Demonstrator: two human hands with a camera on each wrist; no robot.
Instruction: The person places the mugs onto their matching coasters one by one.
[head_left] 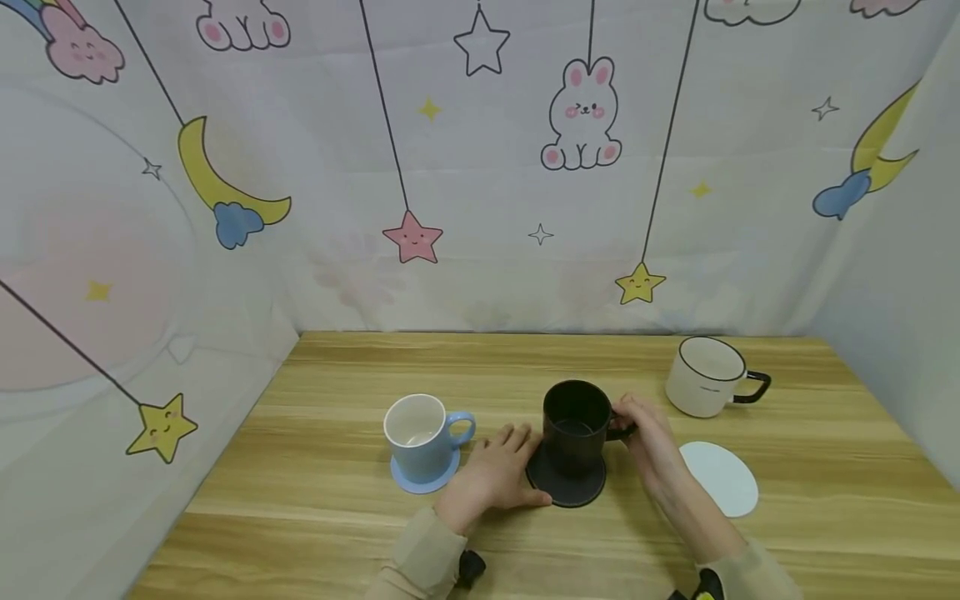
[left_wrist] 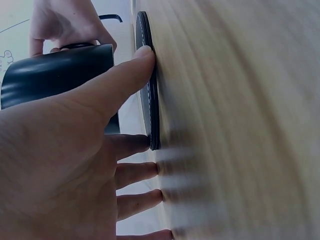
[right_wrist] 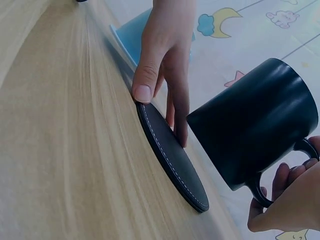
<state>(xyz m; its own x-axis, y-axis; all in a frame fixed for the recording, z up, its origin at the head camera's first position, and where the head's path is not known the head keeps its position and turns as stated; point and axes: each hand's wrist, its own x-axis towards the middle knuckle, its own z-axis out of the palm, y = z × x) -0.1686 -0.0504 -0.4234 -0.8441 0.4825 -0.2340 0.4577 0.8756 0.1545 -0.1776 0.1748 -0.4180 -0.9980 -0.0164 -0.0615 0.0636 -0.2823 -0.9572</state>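
A black mug hangs slightly tilted above a round black coaster; a gap between them shows in the right wrist view. My right hand grips the mug's handle, with the fingers around it in the right wrist view. On the coaster's left side lies my left hand, its fingers spread. The left thumb touches the edge of the stitched coaster, and the index fingertip reaches another part of the rim. The other left fingertips rest on the table.
To the left, a light blue mug stands on a blue coaster. A white mug with a black handle stands at the back right, behind a white round coaster. The wooden table meets a patterned cloth.
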